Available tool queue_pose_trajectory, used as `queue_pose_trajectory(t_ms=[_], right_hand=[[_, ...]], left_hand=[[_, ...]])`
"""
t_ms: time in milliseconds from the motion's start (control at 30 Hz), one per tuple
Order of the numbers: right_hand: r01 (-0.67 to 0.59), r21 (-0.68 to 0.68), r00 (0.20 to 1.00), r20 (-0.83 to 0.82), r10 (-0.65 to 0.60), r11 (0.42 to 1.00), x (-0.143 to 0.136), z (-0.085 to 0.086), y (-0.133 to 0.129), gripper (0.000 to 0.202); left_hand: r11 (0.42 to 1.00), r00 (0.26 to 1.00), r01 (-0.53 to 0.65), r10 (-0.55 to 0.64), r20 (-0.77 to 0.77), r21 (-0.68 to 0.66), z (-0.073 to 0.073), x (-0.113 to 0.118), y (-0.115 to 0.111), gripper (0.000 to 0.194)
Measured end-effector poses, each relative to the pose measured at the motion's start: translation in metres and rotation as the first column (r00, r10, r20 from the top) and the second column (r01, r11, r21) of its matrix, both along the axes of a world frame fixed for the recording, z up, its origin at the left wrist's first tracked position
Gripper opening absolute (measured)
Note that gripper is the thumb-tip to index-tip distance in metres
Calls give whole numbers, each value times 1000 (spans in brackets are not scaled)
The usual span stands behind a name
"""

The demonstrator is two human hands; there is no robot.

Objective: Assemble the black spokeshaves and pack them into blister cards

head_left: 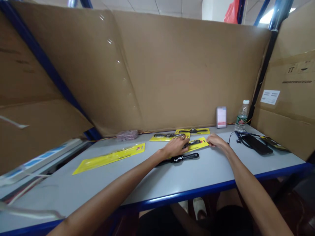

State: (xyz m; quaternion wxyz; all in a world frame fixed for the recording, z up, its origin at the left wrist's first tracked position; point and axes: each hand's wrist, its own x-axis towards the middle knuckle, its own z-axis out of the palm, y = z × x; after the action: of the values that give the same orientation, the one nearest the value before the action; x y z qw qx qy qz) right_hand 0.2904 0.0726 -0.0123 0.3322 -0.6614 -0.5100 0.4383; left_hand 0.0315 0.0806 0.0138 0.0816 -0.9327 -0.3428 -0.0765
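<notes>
My left hand [175, 146] is over the left part of a yellow-carded spokeshave pack [202, 143], its fingers bent onto the black tool and partly hidden. At the pack's right end, my right hand [215, 141] has its fingers closed at the card's edge. Nearer to me a loose black spokeshave [180, 158] lies on the table, its left handle partly behind my left forearm. Beyond my hands are two more spokeshaves on yellow cards, one pack [157, 138] on the left and another pack [192, 131] at the back.
A flat yellow package [110, 158] lies on the grey table [98, 193] at left, near a clear plastic bundle [127, 135]. Power strips [44, 162] line the left side. A bottle [241, 117], an upright phone [221, 117], a dark phone [257, 144] and cables stand or lie right. Cardboard walls surround the table.
</notes>
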Motion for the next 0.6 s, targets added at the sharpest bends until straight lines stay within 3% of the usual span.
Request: queue_pose_trajectory(t_ms=[400, 600], right_hand=[[138, 110, 926, 338, -167, 984, -6, 1, 9, 31], [210, 187, 878, 395, -269, 960, 14, -1, 11, 7]], left_hand=[[999, 999, -31, 31, 14, -35, -2, -6, 4, 28], [999, 1000, -15, 15, 1, -46, -3, -20, 7, 27]])
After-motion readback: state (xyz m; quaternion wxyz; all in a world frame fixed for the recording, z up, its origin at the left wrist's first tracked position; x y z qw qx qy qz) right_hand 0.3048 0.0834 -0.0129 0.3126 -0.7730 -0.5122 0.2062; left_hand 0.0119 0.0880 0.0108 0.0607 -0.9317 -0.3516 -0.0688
